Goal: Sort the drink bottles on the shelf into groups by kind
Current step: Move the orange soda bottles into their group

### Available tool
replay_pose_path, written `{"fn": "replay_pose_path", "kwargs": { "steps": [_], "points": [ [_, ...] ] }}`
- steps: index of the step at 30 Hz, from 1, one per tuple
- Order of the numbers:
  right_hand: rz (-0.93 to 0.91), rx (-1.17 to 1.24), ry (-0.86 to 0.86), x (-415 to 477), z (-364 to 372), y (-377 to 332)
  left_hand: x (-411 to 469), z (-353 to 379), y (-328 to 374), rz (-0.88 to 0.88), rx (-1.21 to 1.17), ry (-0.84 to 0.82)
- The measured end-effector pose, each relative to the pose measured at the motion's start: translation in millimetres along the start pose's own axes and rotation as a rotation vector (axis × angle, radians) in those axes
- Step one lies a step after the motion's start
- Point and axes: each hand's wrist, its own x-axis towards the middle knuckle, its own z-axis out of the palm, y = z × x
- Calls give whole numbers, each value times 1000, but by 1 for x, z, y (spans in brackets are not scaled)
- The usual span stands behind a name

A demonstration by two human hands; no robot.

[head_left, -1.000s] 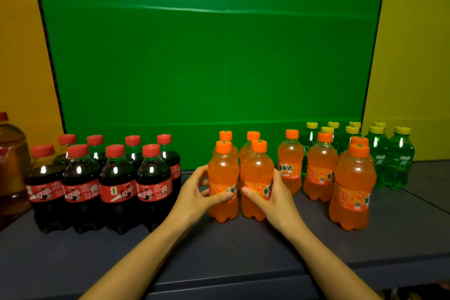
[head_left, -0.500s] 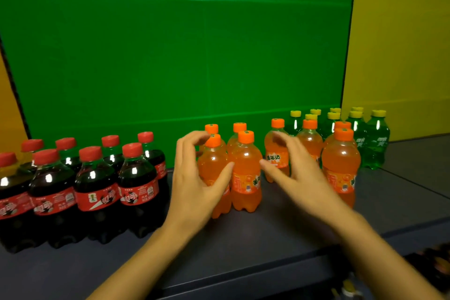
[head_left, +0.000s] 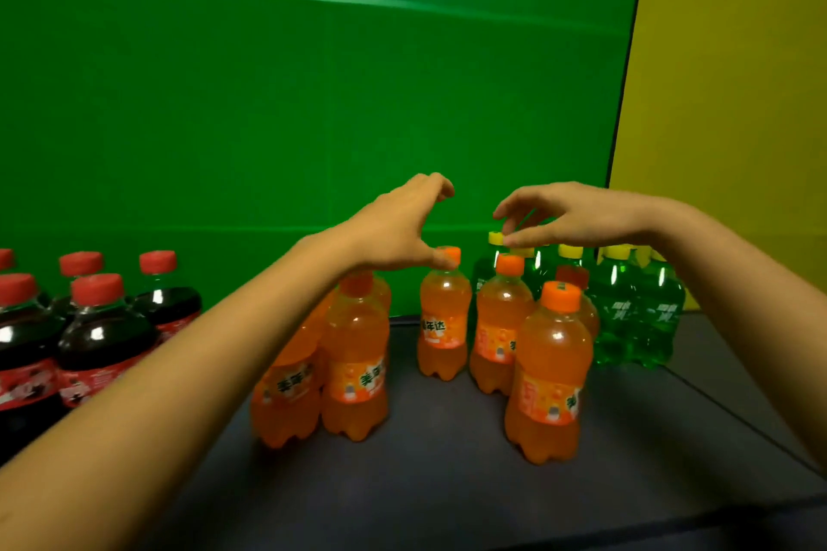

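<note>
Where the dark shelf (head_left: 447, 497) runs nearest, one orange bottle (head_left: 552, 371) stands foremost at 5 o'clock, three more loose behind it; tight orange cluster (head_left: 353, 362) at 7 o'clock. Small, full, clear plastic, orange caps and labels: likely lightish, stiff, slick-sided, tippy; grab at waist or neck. Cola bottles (head_left: 103, 336), red caps, 9 o'clock; green bottles (head_left: 635, 309), yellow caps, 2 o'clock, rear. Left hand (head_left: 398, 228) and right hand (head_left: 581, 215) hover over the rear caps, fingers loosely curled, gripping nothing.
</note>
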Motion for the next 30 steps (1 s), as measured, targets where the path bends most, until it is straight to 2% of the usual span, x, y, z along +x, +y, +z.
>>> {"fn": "replay_pose_path", "kwargs": {
  "steps": [4, 9, 16, 23, 30],
  "points": [
    [63, -69, -309, 25, 6, 25, 31, 20, -1, -76, 134, -348],
    [15, -122, -432, 42, 16, 39, 47, 36, -3, -148, 167, -528],
    [-84, -304, -404, 47, 25, 33, 47, 38, 0, -194, 186, -496],
    [-69, -339, -345, 52, 31, 28, 35, 32, -3, -274, 234, -426],
    [-59, -353, -282, 64, 40, 23, 31, 28, -5, -332, 270, -437]
  ]
}}
